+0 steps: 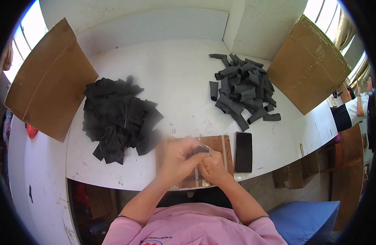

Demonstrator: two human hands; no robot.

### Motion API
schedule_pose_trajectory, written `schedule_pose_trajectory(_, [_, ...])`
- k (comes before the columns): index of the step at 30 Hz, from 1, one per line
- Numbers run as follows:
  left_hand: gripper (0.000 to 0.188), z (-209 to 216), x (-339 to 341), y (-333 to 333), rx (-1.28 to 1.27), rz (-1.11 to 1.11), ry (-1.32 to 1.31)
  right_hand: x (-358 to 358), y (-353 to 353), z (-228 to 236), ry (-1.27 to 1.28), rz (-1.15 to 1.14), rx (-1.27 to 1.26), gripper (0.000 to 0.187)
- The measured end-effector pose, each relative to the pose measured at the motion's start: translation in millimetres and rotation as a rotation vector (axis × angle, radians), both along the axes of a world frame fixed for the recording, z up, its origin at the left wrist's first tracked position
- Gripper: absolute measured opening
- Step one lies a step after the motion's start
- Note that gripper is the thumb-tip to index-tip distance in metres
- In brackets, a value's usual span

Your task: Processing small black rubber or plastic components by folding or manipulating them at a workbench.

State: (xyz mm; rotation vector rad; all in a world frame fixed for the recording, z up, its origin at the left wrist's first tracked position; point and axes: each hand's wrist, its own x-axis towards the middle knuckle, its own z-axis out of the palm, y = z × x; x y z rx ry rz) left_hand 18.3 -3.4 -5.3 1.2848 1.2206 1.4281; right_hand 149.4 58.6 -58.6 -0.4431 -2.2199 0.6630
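My left hand (178, 159) and my right hand (214, 165) meet above a brown board (225, 153) at the table's front edge. Both are closed on a small dark fabric piece (201, 150), which is mostly covered by the fingers. A thin, shiny edge shows beside it, too small to name. To the left lies a heap of flat black fabric pieces (114, 118). Farther off on the right is a heap of dark grey fabric tubes (241, 92), many with round ends showing.
A black phone-like slab (244, 152) lies right of the board. Upright cardboard panels stand at the left (51, 81) and right (308, 65) of the white table (180, 90). A blue sheet-like thing (306, 220) is low at the right. Another person (353, 108) is at the far right.
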Motion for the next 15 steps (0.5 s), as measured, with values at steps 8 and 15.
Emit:
schedule_pose_trajectory(8, [0.012, 9, 4, -6, 0.234, 0.000, -0.412, -2, -9, 32, -0.080, -0.102, -0.045, 0.011])
schedule_pose_trajectory(15, [0.016, 14, -7, -11, 0.229, 0.114, -0.937, -2, -8, 46, -0.148, -0.064, 0.095, 0.014])
